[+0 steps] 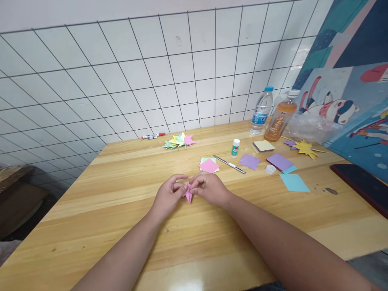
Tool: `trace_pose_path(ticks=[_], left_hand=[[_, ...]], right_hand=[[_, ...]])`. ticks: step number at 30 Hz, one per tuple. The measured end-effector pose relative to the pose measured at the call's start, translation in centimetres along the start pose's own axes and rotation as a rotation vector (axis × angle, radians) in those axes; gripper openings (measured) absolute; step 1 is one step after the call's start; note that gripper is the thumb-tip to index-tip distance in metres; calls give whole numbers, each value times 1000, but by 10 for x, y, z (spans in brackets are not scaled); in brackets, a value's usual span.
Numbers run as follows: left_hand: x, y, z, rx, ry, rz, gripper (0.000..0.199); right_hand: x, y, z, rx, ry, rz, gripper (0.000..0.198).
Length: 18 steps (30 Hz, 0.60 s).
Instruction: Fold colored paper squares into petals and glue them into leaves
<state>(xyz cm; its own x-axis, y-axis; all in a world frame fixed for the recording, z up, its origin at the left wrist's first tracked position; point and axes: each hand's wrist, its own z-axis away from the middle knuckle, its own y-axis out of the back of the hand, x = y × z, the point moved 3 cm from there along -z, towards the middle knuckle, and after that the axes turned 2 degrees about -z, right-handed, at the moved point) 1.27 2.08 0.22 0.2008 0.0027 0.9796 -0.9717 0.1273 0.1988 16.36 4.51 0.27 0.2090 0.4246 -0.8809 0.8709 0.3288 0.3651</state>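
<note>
A small folded pink paper piece (189,197) with pointed ends is between my two hands, over the middle of the wooden table. My left hand (170,195) pinches its left side with thumb and fingers. On its other side, my right hand (209,187) has fingertips closed on the paper's upper right part. The fingers hide much of the paper. Just beyond my right hand lies a stack of pink and pale green paper squares (209,165). Beside that stack is a slim silver pen-like tool (229,164).
Folded paper stars (180,140) and markers (153,136) lie near the tiled wall. Farther right are a glue stick (235,148), purple paper (249,161), blue paper (294,182), a yellow star (304,149), a water bottle (261,111), an orange drink bottle (281,117) and a phone (362,186).
</note>
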Motion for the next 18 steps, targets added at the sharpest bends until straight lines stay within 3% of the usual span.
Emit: trace_pose_path(ticks=[11, 18], left_hand=[[2, 0, 0, -5, -1, -6, 42], [3, 1, 0, 15, 26, 12, 45]], right_hand=[[1, -3, 3, -57, -54, 34, 8], [-3, -3, 3, -45, -22, -153, 6]])
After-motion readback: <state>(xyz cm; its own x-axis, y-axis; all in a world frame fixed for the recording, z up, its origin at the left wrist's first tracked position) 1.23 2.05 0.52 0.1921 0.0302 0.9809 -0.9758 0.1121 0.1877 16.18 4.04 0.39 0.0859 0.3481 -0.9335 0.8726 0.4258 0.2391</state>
